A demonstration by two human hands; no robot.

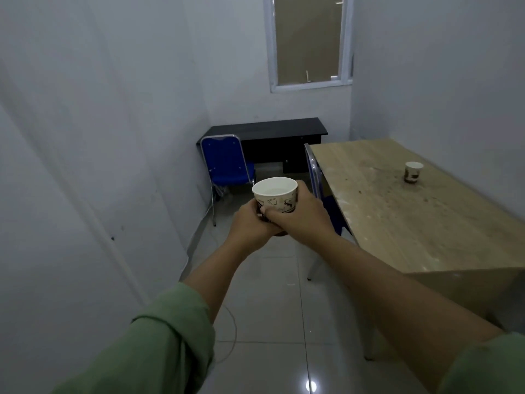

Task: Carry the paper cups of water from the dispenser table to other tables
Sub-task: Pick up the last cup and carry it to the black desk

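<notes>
Step in hand: we carry one paper cup (pixel 274 198) of water through the room, held out in front of us over the tiled floor (pixel 272 322), between the wall and the wooden bench (pixel 412 223).
Grip: both are closed on the cup; our left hand (pixel 250 226) cups its base and lower side, our right hand (pixel 298 214) wraps its right side, thumb across the front.
Cup: upright, rim level, water visible well below the rim.
Already delivered: a second paper cup (pixel 413 172) stands on the wooden bench, near its far right part.
Likely target: we judge the black bench (pixel 267 129) under the window (pixel 309 41), which looks bare, beside the blue chair (pixel 225 163).
Next move calls for: a level, steady carry past the chair tucked at the wooden bench (pixel 314 172), then a gentle set-down.
Hard to make out: the carried cup's base is hidden by our fingers; the dispenser table is out of view; whether the far cup holds water we cannot tell.
</notes>
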